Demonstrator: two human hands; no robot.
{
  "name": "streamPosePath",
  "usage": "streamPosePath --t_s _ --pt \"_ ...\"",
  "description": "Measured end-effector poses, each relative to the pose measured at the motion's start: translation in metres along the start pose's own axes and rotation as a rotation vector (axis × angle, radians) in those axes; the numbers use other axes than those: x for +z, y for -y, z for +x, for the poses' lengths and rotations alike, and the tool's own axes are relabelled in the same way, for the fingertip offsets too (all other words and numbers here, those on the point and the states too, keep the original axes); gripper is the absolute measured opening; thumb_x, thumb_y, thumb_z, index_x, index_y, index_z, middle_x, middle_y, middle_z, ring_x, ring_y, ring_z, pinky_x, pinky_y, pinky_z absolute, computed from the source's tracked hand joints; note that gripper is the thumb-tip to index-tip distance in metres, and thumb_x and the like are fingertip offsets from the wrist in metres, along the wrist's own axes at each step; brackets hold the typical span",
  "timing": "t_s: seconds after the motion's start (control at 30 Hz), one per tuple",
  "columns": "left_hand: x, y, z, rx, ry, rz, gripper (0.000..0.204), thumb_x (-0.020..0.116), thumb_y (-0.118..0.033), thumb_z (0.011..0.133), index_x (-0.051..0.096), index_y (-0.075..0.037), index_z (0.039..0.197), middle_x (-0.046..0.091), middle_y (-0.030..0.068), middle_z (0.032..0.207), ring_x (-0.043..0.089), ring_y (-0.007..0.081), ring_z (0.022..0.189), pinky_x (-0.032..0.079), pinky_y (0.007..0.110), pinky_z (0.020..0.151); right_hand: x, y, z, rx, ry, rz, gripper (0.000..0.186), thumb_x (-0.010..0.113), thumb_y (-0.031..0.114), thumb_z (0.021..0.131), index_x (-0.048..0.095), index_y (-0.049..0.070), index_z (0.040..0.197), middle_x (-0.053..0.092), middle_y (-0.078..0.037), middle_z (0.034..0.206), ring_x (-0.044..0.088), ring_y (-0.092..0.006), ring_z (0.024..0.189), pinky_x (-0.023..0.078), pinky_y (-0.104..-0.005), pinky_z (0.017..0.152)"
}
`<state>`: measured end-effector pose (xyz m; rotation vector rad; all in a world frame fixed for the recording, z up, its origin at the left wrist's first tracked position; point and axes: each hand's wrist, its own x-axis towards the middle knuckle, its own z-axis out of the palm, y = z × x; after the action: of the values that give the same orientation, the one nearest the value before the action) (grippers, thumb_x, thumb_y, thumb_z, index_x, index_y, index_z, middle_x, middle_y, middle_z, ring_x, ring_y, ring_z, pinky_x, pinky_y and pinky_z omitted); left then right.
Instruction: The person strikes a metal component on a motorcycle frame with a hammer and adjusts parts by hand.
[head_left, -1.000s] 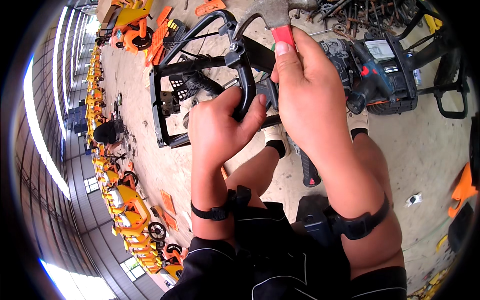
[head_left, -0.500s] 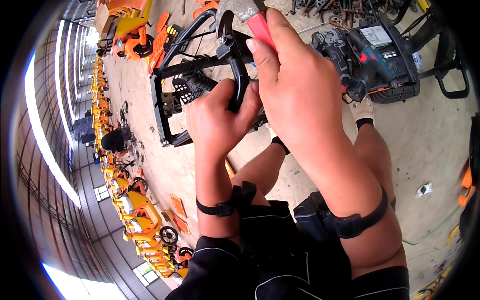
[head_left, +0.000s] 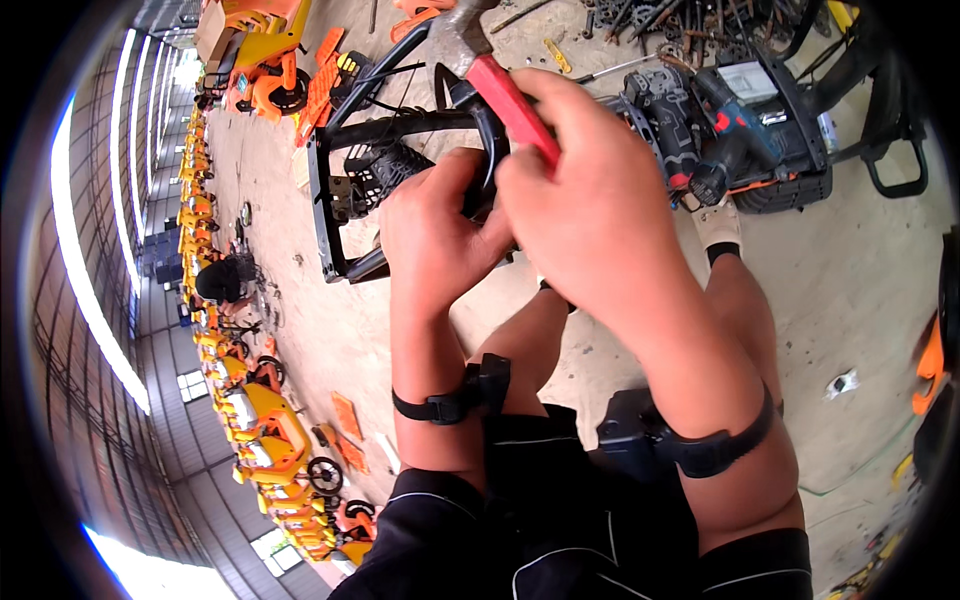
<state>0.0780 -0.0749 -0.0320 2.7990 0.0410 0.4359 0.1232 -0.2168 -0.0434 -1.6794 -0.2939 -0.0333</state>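
In my right hand is a hammer with a red handle and a worn grey metal head; the fingers are wrapped round the handle. My left hand is closed round a curved black metal tube, just below and left of the hammer. The hammer head overlaps the top of this tube in view; whether they touch I cannot tell. Behind my left hand stands a black metal frame, seemingly of a vehicle, with a black perforated part inside it. The tube's lower end is hidden by my hands.
A blue and black power drill lies on a black vehicle part at the right, beside a black tool. Loose metal parts are heaped behind. Yellow scooters line the left side, where a person crouches.
My right hand has shifted slightly left and down on view, and the hammer has tilted so more of its red handle shows. My left hand keeps its grip on the tube.
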Motion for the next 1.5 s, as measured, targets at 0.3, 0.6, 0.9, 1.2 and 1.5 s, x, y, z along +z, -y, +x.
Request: streamPosePath --t_s 0.3,0.6,0.9,1.2,1.5 --pt "-0.004 -0.003 -0.003 0.060 -0.060 0.080 0.018 0.072 -0.020 0.073 0.064 -0.005 0.079 0.054 0.0115 0.058 0.056 0.0306 0.053 0.043 0.039 0.051 -0.063 -0.010 -0.009 0.441 0.505 -0.076 0.035 0.060 0.018 0.091 0.054 0.001 0.120 0.063 -0.019 0.081 0.065 -0.0339 0.073 0.050 -0.0409 0.067" --pt "0.006 -0.011 -0.013 0.025 -0.187 0.189 0.018 0.071 -0.022 0.074 0.063 -0.007 0.079 0.056 0.0092 0.060 0.059 0.0312 0.060 0.045 0.041 0.055 -0.065 -0.020 -0.035 0.270 0.401 -0.172 0.036 0.058 0.038 0.099 0.051 0.002 0.099 0.063 -0.017 0.076 0.064 -0.0368 0.072 0.048 -0.0445 0.064" --pt "0.003 -0.009 -0.017 0.007 -0.138 0.156 0.020 0.068 -0.018 0.072 0.063 -0.007 0.089 0.060 0.0106 0.067 0.062 0.0325 0.067 0.047 0.044 0.060 -0.043 -0.031 -0.039 0.287 0.280 -0.282 0.046 0.058 0.045 0.098 0.054 0.000 0.097 0.064 -0.022 0.079 0.065 -0.0409 0.076 0.049 -0.0450 0.066" --pt "-0.001 -0.006 -0.020 0.003 -0.167 0.178 0.023 0.070 -0.022 0.071 0.060 -0.008 0.086 0.059 0.0129 0.068 0.061 0.0364 0.067 0.048 0.047 0.061 -0.075 -0.005 -0.056 0.414 0.447 0.083 0.037 0.063 0.020 0.097 0.051 0.003 0.126 0.054 -0.009 0.072 0.054 -0.0184 0.062 0.048 -0.0378 0.061" --pt "-0.005 -0.002 -0.026 0.030 -0.245 0.082 0.020 0.071 -0.021 0.070 0.058 -0.008 0.078 0.062 0.0091 0.069 0.063 0.0317 0.068 0.049 0.044 0.063 -0.053 0.050 -0.061 -0.039 0.184 -0.628 0.042 0.060 0.011 0.092 0.050 -0.003 0.131 0.066 -0.028 0.106 0.064 -0.0464 0.097 0.051 -0.0493 0.082"
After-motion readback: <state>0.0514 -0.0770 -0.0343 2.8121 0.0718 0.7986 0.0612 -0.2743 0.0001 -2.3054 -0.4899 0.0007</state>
